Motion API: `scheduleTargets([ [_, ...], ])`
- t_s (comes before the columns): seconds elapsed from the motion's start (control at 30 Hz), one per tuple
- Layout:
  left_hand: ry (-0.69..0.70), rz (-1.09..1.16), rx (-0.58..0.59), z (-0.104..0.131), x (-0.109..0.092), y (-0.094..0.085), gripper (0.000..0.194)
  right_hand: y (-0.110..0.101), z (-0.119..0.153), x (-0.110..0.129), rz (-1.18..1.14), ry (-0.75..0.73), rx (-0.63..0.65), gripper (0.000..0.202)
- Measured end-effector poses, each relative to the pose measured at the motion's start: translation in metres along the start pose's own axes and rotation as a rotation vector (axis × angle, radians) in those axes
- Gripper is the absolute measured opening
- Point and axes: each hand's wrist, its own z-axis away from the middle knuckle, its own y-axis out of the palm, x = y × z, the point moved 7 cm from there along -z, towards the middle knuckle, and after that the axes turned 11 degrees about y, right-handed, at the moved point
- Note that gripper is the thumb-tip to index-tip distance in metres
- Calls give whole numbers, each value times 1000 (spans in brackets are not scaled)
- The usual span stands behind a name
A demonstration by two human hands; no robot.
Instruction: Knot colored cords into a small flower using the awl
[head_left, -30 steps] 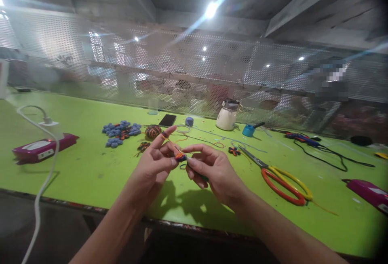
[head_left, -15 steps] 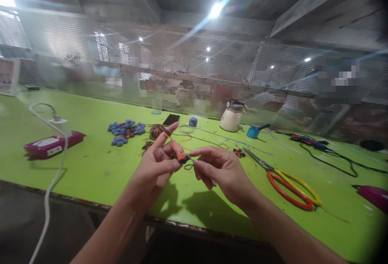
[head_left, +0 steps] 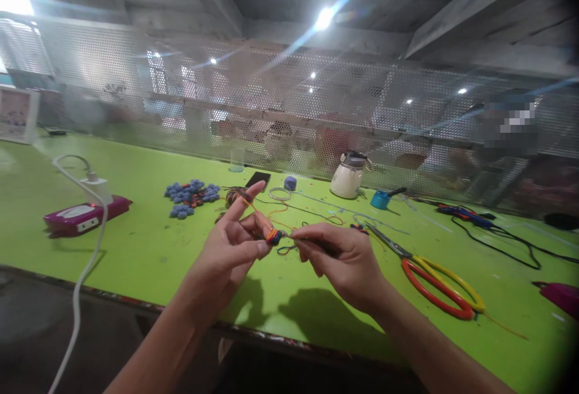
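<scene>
My left hand [head_left: 228,249] pinches a small multicoloured crochet piece [head_left: 273,237] between thumb and fingertips. Yarn [head_left: 248,200] runs over its raised index finger. On the other side, my right hand [head_left: 344,258] is closed on a thin crochet hook [head_left: 286,235], whose tip meets the piece; the rest is hidden by the fingers. A loose yarn tail curls below the piece. Behind the left fingers lies a ball of multicoloured yarn [head_left: 235,195], partly covered. Blue crocheted flowers [head_left: 192,191] are heaped to the left.
Right of my hands lie large scissors [head_left: 409,256] with red and yellow handles. Further back stand a cream jug [head_left: 347,178] and a blue pot [head_left: 380,200]. A purple power strip [head_left: 85,216] with a white cable [head_left: 90,261] sits left. A mesh partition [head_left: 271,104] bounds the green table [head_left: 136,261].
My right hand has drawn slightly right, away from the crochet piece, and turned a little. The left hand keeps its hold. The whole view has shifted slightly.
</scene>
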Motion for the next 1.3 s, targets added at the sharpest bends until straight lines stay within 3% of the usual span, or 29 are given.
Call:
scheduleTargets([
  [0.23, 3, 5, -42, 2, -3, 0, 79, -4, 1, 8, 120, -108, -26, 13],
  [0.63, 12, -5, -15, -2, 0, -2, 80, -4, -1, 4, 41, -55, -1, 12],
  [0.77, 3, -9, -26, -2, 2, -2, 79, -3, -2, -2, -64, 36, 29, 11],
  [0.97, -7, 1, -81, 0, 3, 4, 69, 10, -4, -24, -412, 311, 157, 15],
  [1.3, 41, -111, -146, 1, 3, 2, 65, 22, -4, -39, -652, 450, 206, 16],
])
